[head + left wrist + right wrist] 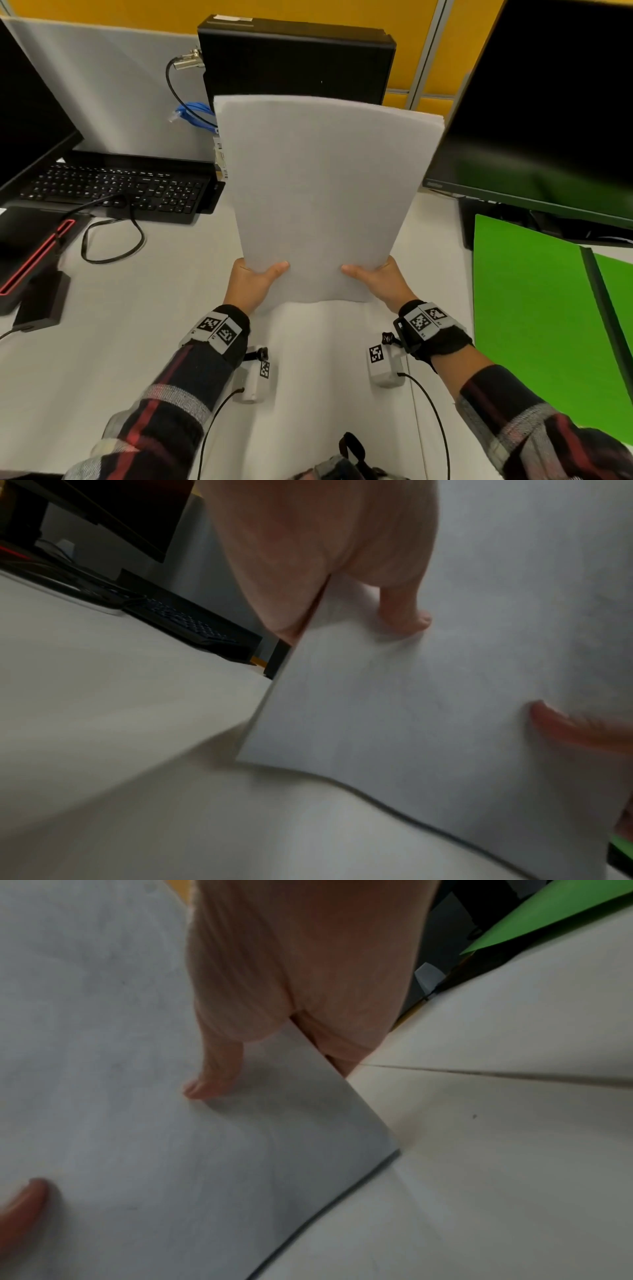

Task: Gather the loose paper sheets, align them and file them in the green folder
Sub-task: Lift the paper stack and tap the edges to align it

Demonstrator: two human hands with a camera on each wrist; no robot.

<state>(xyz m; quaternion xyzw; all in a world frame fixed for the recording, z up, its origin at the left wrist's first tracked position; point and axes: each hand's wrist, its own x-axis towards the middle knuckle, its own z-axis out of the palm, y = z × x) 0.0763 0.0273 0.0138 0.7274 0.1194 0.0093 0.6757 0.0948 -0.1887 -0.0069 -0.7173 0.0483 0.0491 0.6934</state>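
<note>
I am holding a stack of white paper sheets (322,192) upright between my two hands, its bottom edge resting on or just above the pale desk (120,342) in front of me; I cannot tell which. My left hand (251,284) pinches the lower left edge, thumb pressed on the near face and fingers curled behind. My right hand (378,282) mirrors it on the lower right edge. The top of the stack bows away from me, and at its upper right corner a few sheet edges show slightly stepped, so I judge the alignment is not finished. The green folder (524,308) lies open and flat on the desk, well to the right of my right hand, partly under a dark monitor (548,109). The risks I see: gripping only the bottom lets the tall stack flop forward or fan out; tapping too hard could crease the lower corners; loosening both thumbs at once could let sheets slide apart. Carrying the stack rightward, its top could brush the monitor's lower edge above the folder.
</note>
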